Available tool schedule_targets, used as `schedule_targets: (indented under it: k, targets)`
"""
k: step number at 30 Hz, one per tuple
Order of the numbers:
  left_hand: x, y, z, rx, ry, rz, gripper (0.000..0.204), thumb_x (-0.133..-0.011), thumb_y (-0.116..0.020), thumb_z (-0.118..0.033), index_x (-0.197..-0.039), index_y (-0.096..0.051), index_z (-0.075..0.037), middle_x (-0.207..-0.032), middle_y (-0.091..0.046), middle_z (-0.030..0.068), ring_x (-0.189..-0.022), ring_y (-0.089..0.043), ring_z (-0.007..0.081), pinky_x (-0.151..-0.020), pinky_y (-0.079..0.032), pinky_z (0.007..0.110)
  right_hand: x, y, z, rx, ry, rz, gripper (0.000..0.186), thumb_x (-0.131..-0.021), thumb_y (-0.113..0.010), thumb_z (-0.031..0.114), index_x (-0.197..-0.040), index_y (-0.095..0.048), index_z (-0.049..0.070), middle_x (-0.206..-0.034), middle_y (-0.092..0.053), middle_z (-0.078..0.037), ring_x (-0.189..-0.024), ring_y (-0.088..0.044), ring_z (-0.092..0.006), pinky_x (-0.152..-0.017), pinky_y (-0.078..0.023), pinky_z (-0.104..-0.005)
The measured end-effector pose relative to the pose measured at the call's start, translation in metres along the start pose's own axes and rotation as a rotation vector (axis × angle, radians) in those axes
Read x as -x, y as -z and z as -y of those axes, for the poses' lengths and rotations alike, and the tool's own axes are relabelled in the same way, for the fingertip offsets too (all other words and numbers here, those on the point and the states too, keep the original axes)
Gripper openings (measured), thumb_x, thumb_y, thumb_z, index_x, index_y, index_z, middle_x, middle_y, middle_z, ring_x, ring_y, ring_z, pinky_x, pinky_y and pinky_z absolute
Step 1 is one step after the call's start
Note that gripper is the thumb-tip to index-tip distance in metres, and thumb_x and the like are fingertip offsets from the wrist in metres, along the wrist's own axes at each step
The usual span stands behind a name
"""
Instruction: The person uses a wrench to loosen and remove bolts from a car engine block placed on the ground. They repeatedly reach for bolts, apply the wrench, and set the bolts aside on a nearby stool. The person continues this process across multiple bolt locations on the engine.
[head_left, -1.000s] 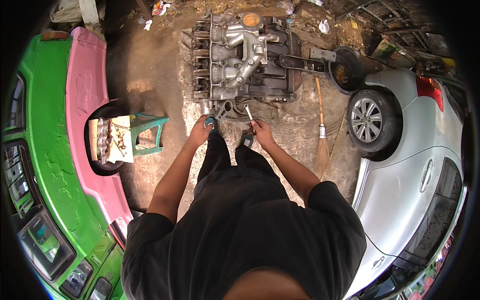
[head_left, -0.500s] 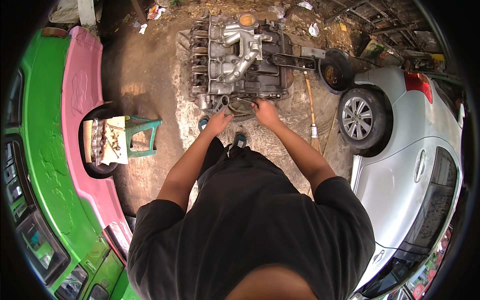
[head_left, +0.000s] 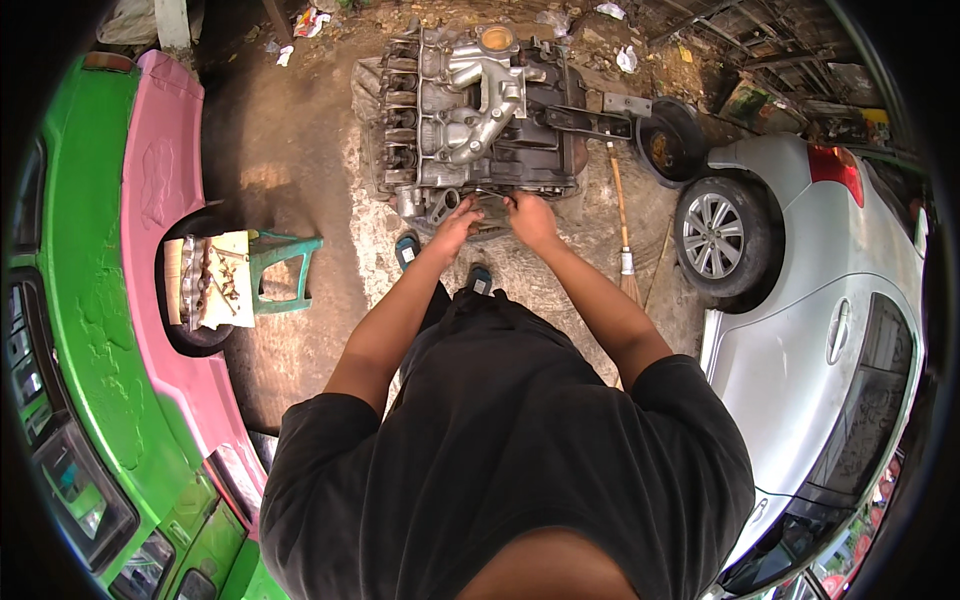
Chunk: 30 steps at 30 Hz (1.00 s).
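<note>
A car engine (head_left: pixel 490 120) with a silvery intake manifold (head_left: pixel 490 125) lies on the ground in front of me. My right hand (head_left: pixel 531 218) is closed at the engine's near edge, gripping one end of a thin metal tool (head_left: pixel 489 192), perhaps a wrench, that points left. Just left of it, my left hand (head_left: pixel 456 230) reaches to the same edge, fingers stretched forward and thumb apart. A grey metal housing with a round opening (head_left: pixel 443 207) sits beside my left fingers. Whatever the left fingertips touch is too small to make out.
A black basin (head_left: pixel 672 145) and a broom (head_left: pixel 621 210) lie right of the engine. A silver car (head_left: pixel 800 290) stands further right. On the left are a green and pink vehicle (head_left: pixel 165 190) and a green stool (head_left: pixel 290 272) with metal parts on cardboard (head_left: pixel 240 245).
My left hand has moved right and slightly forward, from beside the grey housing toward my right hand. The right hand stays almost in place with the tool.
</note>
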<state>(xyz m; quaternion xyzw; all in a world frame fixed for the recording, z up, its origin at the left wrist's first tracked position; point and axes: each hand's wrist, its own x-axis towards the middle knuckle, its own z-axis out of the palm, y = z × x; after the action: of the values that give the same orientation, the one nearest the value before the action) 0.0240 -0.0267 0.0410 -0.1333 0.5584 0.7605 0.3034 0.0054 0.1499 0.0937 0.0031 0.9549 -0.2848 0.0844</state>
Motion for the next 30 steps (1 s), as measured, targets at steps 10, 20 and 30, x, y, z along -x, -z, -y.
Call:
schedule_targets:
  k: [10, 20, 30]
  targets:
    - [-0.007, -0.005, 0.004, 0.201, -0.040, 0.006, 0.066, -0.087, -0.050, -0.012, -0.149, -0.027, -0.010, -0.150, -0.033, 0.0031, -0.134, -0.037, 0.0213, -0.099, -0.036, 0.033, -0.005, 0.013, 0.007, 0.257, 0.154, 0.036, 0.025, -0.091, -0.052, 0.023, -0.090, -0.066, 0.003, -0.083, -0.067, -0.021, -0.079, -0.066, -0.0381, -0.071, -0.052, -0.0475]
    - [-0.009, 0.027, 0.019, -0.153, -0.037, -0.009, 0.068, -0.084, -0.048, -0.008, -0.149, -0.029, -0.012, -0.144, -0.040, 0.0114, -0.131, -0.039, 0.0231, -0.100, -0.036, 0.032, -0.013, 0.006, -0.015, 0.275, 0.068, 0.146, 0.024, -0.092, -0.050, 0.025, -0.095, -0.065, 0.006, -0.088, -0.067, -0.020, -0.079, -0.066, -0.0384, -0.071, -0.052, -0.0481]
    - [0.060, 0.103, 0.031, -0.261, -0.091, -0.256, 0.058, -0.079, -0.045, 0.003, -0.137, -0.044, -0.004, -0.130, -0.054, 0.0106, -0.123, -0.048, 0.0246, -0.100, -0.040, 0.035, -0.021, -0.120, -0.054, -0.531, -0.257, 0.087, 0.037, -0.099, -0.046, 0.033, -0.121, -0.055, 0.003, -0.105, -0.063, -0.018, -0.076, -0.065, -0.0288, -0.067, -0.050, -0.0411]
